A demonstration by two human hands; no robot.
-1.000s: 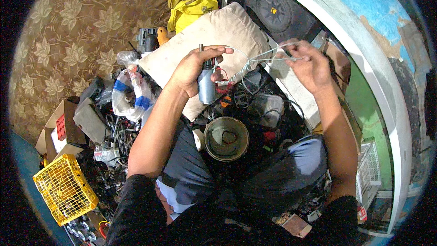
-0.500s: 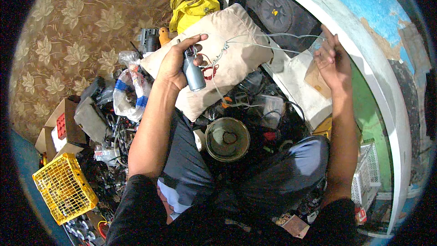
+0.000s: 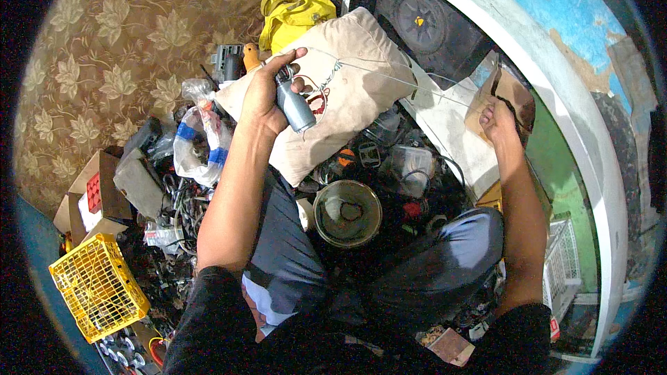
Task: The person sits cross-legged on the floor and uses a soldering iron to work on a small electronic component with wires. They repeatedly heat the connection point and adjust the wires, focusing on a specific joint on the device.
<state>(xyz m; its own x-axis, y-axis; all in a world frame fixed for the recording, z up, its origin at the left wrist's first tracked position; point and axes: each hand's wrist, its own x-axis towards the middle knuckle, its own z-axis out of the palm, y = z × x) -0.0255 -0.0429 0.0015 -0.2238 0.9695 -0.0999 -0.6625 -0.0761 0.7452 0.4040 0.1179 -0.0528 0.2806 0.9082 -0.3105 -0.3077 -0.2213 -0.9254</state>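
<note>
My left hand is closed around a grey metal cylinder that looks like a small electric motor, tilted with its lower end free. Thin red wire shows beside it, against the beige cushion. My right hand is closed on a thin pale wire far to the right. That wire runs nearly straight across the cushion toward the cylinder, with a tangled part near the middle. Where it meets the cylinder is hidden by my left fingers.
A round metal pot stands between my legs amid dark clutter. A black speaker is beyond the cushion, beside a yellow bag. A yellow crate and a cardboard box lie at left, a white basket at right.
My right hand has moved down and its fingers have closed, drawing the slack, looped wire nearly straight. My left hand has tilted the cylinder slightly, its lower end swinging right.
</note>
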